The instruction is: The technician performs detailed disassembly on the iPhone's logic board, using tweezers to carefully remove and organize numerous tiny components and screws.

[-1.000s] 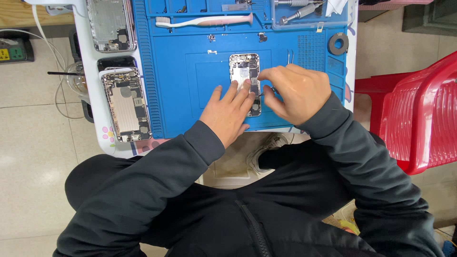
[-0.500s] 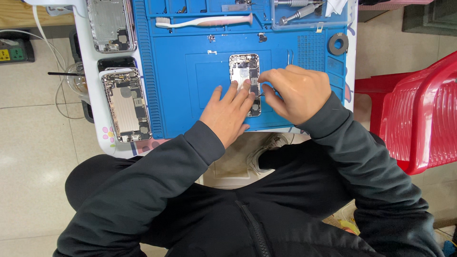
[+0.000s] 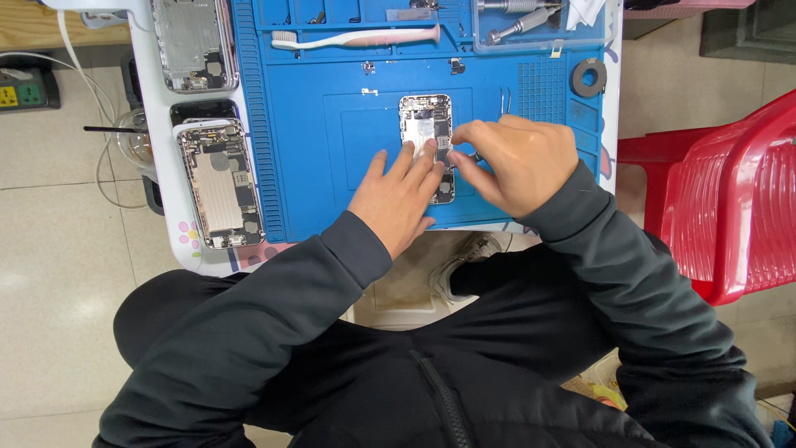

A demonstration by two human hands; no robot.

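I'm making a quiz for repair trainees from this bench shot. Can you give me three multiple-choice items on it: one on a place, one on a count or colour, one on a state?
1. Where does the opened phone under the hands lie?
A. on the blue mat
B. on the red chair
C. on the floor

2. How many other opened phones lie left of the mat?
A. none
B. two
C. five

3. What is the left hand doing?
A. hanging off the table
B. holding the toothbrush
C. resting flat, fingers on the phone

Answers:
1 A, blue mat shows all round the phone.
2 B, the upper and the lower lie on the white table edge.
3 C, its fingers lie across the phone's lower half while the right hand pinches a small tool at it.
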